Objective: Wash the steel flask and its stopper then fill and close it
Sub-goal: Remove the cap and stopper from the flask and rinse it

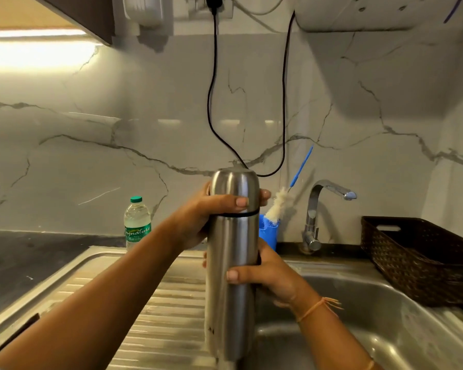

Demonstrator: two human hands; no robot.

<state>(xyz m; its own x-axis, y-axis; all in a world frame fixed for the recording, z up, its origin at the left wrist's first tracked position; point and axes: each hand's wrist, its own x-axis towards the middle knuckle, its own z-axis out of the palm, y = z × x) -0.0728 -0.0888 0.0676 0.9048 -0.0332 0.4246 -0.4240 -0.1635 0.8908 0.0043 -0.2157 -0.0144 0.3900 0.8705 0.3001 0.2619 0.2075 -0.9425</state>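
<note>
A tall steel flask [231, 244] stands upright in front of me, over the edge between the drainboard and the sink basin. Its domed steel cap [235, 186] sits on top, above a black ring. My left hand [201, 217] grips the cap, thumb across its front. My right hand [267, 273] grips the flask's body lower down, thumb on the front. The stopper is hidden under the cap.
A steel sink [372, 316] lies at right with its tap [321, 206] behind. A ribbed drainboard [150, 303] is on the left. A water bottle [137, 222], a blue holder [269, 233] with a bottle brush [278, 204] and a dark basket [422, 260] stand around.
</note>
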